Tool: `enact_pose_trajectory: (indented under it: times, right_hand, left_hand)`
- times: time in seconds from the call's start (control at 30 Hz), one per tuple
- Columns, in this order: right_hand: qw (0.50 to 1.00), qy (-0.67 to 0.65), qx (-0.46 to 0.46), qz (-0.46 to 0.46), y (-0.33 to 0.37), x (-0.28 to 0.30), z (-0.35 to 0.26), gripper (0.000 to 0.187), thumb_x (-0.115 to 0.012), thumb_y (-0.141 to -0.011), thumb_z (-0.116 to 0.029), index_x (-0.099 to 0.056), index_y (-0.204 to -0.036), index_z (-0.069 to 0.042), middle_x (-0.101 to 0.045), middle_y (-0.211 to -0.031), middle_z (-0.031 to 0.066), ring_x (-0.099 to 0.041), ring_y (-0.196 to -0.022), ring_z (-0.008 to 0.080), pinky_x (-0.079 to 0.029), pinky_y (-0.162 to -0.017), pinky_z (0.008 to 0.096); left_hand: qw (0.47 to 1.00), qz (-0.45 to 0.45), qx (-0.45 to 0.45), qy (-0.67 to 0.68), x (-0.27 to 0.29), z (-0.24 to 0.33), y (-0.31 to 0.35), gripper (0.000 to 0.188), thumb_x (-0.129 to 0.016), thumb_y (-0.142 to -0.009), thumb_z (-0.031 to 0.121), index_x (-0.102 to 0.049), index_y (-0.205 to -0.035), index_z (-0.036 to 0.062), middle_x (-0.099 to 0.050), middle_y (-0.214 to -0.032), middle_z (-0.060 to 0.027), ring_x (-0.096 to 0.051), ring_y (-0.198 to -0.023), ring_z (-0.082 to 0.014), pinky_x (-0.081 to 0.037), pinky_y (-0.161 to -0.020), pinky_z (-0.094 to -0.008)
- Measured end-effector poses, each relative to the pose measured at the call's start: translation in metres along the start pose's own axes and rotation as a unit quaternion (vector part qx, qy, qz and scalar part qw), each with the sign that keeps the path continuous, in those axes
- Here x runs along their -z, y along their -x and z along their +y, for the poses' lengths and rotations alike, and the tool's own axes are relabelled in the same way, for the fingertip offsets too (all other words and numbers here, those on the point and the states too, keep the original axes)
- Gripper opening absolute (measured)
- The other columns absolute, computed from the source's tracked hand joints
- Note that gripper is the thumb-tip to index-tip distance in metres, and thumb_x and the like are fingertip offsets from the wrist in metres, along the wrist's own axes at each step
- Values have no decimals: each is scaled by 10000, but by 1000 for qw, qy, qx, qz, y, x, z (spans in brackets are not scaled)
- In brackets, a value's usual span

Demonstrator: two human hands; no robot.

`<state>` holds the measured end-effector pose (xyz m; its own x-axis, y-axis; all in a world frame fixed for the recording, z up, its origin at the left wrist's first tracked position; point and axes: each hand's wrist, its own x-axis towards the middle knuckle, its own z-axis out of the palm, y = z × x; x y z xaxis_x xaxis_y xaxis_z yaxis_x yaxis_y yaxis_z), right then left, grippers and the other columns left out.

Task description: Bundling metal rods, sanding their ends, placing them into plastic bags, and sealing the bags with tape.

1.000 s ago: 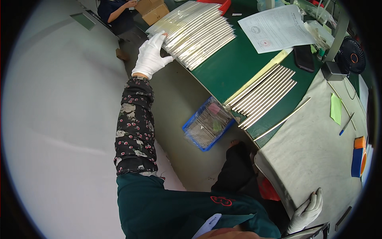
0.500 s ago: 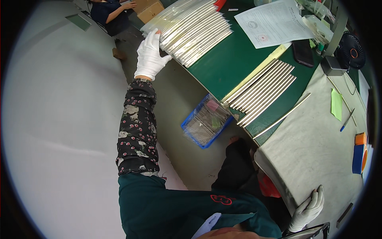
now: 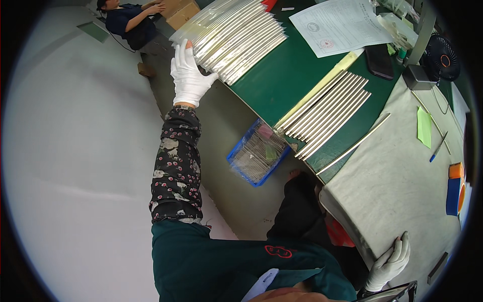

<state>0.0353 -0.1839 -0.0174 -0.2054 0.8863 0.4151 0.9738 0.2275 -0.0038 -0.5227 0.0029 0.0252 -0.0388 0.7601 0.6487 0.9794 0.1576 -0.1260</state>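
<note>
At the far left corner of the green table, my left hand (image 3: 189, 80), in a white glove with one bare fingertip, rests against the ends of a pile of metal rods in clear plastic sleeves (image 3: 239, 43). Its fingers are stretched out and the thumb stands apart; nothing shows in its grasp. On the grey cloth (image 3: 372, 196) at the lower right lies my right hand (image 3: 390, 262), also gloved, fingers extended and holding nothing. Several bare metal rods (image 3: 329, 113) lie side by side on the green top between the two hands, with one single rod (image 3: 354, 146) apart from them.
A blue basket (image 3: 257, 153) of thin rods under plastic sits below the table edge. Along the back are a printed sheet (image 3: 339, 25), a black phone (image 3: 378, 61) and a small fan (image 3: 443, 59). A pen (image 3: 438, 147) and tape roll (image 3: 455, 194) lie right. A co-worker (image 3: 128, 22) handles a carton (image 3: 178, 11).
The whole view has shifted slightly, moving the table things left and up. My left hand stays at the sleeved rods' ends, a little nearer to me. My right hand has hardly moved.
</note>
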Motion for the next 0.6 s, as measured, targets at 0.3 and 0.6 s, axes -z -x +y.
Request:
enact_pose_trajectory:
  times: [0.3, 0.6]
  right_hand:
    - [1000, 11, -8, -14, -1, 2, -1, 256, -466, -826, 42, -496, -1078, 13, -507, -1198, 171, -513, -1043, 316, -398, -874, 358]
    - [1000, 6, -10, -20, 0, 5, -3, 291, -470, -830, 34, -471, -1118, -2, -503, -1209, 164, -507, -1057, 317, -393, -882, 367]
  left_hand:
    - [998, -18, 56, -35, -4, 15, 9, 1171, -789, -491, 463, -133, -1342, -2, -159, -1389, -142, -113, -1287, -399, -134, -1045, -493]
    - [994, -5, 77, -78, -14, 10, 23, 1209, -761, -512, 526, -90, -1355, -22, -109, -1415, -167, -94, -1300, -389, -80, -1053, -504]
